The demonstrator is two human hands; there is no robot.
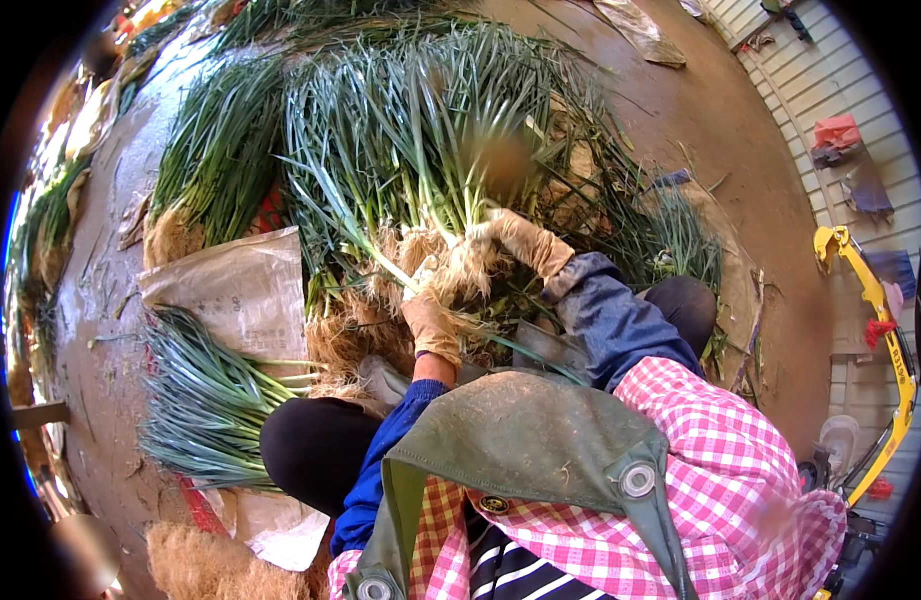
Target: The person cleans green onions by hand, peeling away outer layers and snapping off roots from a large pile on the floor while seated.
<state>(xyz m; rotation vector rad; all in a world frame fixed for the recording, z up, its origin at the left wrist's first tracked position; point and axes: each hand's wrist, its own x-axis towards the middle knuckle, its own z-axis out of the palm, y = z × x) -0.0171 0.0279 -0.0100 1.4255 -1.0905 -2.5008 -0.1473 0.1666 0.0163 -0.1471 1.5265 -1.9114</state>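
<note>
In front of me is a large heap of onion-like green stalks (410, 110) with long, narrow leaves, white lower stems and tangled pale roots (355, 325). My left hand (432, 330), in a tan glove, is closed around the white root end of one stalk (382, 262), whose leaves slant up and left across the heap. My right hand (528, 243), in a matching glove, reaches in from the right. Its fingers are closed on white stems at the heap's near edge, just above the roots. The right fingertips are partly hidden among stems.
A smaller bundle (210, 400) lies by my left knee on sacking, and another bundle (225, 140) lies beyond a tan sack (245, 290). Loose leaves (675, 235) lie to the right. A yellow toy-like excavator arm (885, 350) stands by the right wall. Brown fibrous roots (215, 560) are heaped at lower left.
</note>
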